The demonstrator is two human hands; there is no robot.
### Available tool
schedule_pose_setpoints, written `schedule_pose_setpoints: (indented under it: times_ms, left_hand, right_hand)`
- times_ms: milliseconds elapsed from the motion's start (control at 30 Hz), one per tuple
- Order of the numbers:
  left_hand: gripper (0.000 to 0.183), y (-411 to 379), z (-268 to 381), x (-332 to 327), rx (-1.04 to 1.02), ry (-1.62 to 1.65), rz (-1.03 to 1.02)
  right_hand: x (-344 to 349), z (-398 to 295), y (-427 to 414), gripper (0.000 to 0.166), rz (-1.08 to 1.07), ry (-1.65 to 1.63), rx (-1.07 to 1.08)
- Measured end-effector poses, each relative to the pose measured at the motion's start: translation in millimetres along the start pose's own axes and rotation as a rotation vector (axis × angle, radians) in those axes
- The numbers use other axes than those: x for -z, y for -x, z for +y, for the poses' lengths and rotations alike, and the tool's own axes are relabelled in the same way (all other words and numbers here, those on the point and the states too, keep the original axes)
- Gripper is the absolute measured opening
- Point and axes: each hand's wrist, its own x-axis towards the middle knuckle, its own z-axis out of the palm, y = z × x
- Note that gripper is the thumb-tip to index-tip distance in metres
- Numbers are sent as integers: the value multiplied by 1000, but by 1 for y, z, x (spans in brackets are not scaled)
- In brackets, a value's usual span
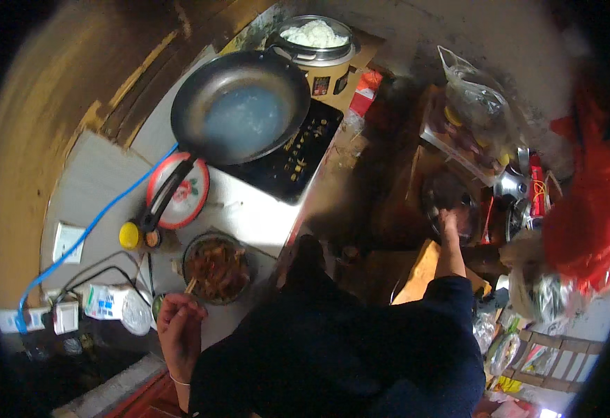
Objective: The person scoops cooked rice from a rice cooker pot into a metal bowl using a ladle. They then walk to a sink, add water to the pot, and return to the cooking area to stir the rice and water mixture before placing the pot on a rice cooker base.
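My left hand point(180, 317), fingers curled, is at the lower left beside a bowl of mixed food point(217, 267). Wooden chopsticks point(191, 285) lean over the bowl's edge near its fingertips; whether the hand grips them is not clear. My right hand point(449, 218) reaches to the right over a round dark vessel point(443, 196), its fingers partly lost in shadow. A black wok point(242, 107) with cloudy liquid sits on a black induction cooktop point(305, 151). Under the wok's handle point(168, 196) lies a red-rimmed enamel plate point(200, 183).
A steel pot point(318, 58) heaped with white food stands behind the wok. A yellow-capped jar point(130, 235) and a blue cable point(96, 217) are on the left. A clear plastic bag point(474, 99), a steel lid or bowl point(509, 184) and red bags point(579, 230) are on the right.
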Motion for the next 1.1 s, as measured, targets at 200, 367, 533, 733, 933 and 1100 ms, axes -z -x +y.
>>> schedule_pose_setpoints:
  times_ms: [200, 367, 533, 733, 933, 1100]
  left_hand:
    - [17, 48, -2, 38, 44, -56, -32]
    - [17, 27, -9, 49, 67, -99, -341]
    - [19, 20, -11, 16, 165, -178, -468]
    - [23, 13, -16, 12, 228, -213, -541]
    - [21, 14, -27, 8, 241, -163, -498]
    - [16, 16, -27, -7, 259, -187, -474]
  right_hand:
    - [97, -18, 74, 42, 136, -514, 135]
    - [153, 3, 150, 30, 366, -611, 257]
    - [171, 95, 201, 35, 434, -483, 140]
    - [135, 195, 253, 21, 315, -382, -173]
    - [97, 240, 354, 47, -151, -111, -642]
    - [90, 245, 382, 30, -113, -381, -833]
